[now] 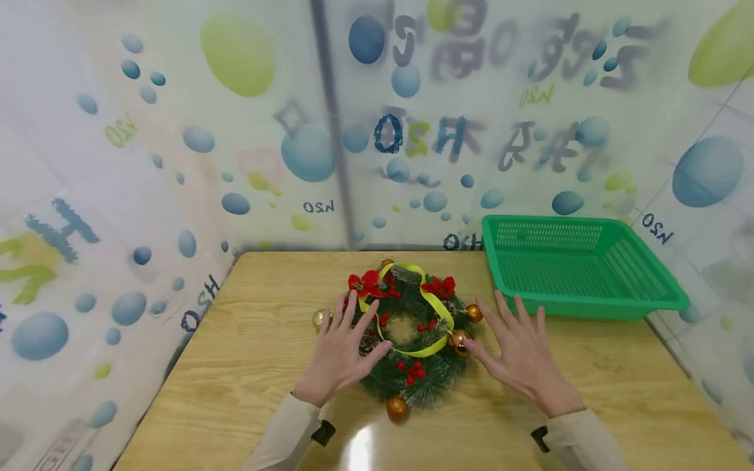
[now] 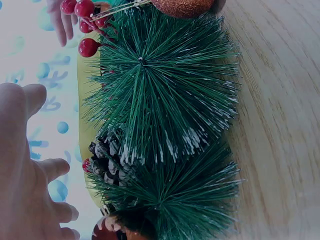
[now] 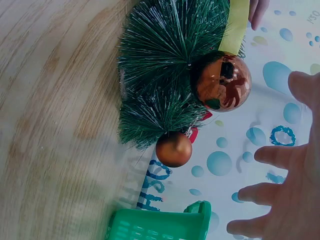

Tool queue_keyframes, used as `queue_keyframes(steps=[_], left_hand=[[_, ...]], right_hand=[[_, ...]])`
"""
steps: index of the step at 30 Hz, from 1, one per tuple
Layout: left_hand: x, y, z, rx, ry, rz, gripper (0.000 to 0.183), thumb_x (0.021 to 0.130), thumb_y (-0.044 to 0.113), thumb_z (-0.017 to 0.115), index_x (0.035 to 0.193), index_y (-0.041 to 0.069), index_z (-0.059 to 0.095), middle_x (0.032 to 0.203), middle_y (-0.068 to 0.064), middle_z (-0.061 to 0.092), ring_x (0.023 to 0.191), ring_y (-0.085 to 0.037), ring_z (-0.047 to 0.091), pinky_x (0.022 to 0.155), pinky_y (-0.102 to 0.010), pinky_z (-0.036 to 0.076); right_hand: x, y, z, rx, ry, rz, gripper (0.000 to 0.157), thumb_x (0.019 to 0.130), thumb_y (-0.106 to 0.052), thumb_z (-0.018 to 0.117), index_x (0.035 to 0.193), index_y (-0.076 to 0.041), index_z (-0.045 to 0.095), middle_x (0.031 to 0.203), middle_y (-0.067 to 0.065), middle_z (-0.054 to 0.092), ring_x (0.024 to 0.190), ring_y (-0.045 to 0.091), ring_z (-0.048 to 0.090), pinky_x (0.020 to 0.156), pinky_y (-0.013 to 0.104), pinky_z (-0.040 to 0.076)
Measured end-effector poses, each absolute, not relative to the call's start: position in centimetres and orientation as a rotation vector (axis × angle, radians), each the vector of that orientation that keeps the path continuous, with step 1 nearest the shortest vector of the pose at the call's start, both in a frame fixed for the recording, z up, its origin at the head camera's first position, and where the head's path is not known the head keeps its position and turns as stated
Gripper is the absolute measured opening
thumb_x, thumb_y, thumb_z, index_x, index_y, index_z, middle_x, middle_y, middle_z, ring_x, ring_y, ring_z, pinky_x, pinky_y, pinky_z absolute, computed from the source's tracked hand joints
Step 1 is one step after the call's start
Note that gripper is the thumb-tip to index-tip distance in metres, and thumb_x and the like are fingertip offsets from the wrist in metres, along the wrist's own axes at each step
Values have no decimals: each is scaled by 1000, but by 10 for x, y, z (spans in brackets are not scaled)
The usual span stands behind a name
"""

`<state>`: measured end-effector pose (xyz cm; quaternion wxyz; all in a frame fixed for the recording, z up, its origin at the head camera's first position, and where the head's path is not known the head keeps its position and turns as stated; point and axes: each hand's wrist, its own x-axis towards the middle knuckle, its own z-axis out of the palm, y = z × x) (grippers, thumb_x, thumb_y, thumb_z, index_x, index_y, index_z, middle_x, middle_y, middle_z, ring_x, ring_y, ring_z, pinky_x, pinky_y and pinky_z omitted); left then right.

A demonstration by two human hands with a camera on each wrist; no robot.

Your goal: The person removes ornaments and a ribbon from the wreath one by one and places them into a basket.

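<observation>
A green Christmas wreath (image 1: 432, 386) lies on the wooden table, trimmed with red flowers (image 1: 366, 284), red berries (image 1: 411, 373) and bauble ornaments. A yellow ribbon (image 1: 437, 305) loops over its top. My left hand (image 1: 340, 353) is spread above the wreath's left side, fingers apart, holding nothing. On the other side my right hand (image 1: 524, 350) is spread too, its thumb near a shiny copper bauble (image 1: 461, 341); whether they touch I cannot tell in the head view, though the right wrist view shows a gap. A pine cone (image 2: 111, 157) sits among the needles in the left wrist view.
A green plastic basket (image 1: 589, 304) stands at the back right of the table (image 1: 235, 366). Behind the table hangs a sheet (image 1: 412, 196) printed with blue and green spots, and similar sheeting encloses both sides.
</observation>
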<state>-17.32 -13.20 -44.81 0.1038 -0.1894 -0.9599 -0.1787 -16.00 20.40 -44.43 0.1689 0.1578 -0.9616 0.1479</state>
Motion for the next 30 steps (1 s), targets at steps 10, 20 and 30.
queue_keyframes(steps=[10, 20, 30], left_hand=[[-166, -141, -447, -520, -2836, -545, 77, 97, 62, 54, 161, 26, 30, 170, -19, 10, 157, -40, 9, 124, -68, 16], [-161, -146, -447, -483, -2875, -511, 78, 98, 65, 48, 162, 26, 26, 171, -14, 4, 157, -39, 6, 127, -64, 15], [-147, -147, -455, -499, -2860, -565, 83, 98, 60, 52, 163, 18, 24, 170, -19, 11, 157, -39, 9, 125, -63, 22]], right_hand=[[-156, 201, -441, 483, -2748, 476, 76, 95, -55, 61, 156, -15, 41, 162, 27, 31, 145, 60, 26, 111, 85, 14], [-152, 199, -441, 491, -2740, 486, 80, 94, -55, 64, 158, -16, 37, 162, 28, 31, 145, 58, 29, 112, 82, 19], [-149, 193, -447, 498, -2767, 511, 81, 95, -54, 63, 160, -15, 34, 162, 28, 31, 145, 56, 29, 115, 77, 23]])
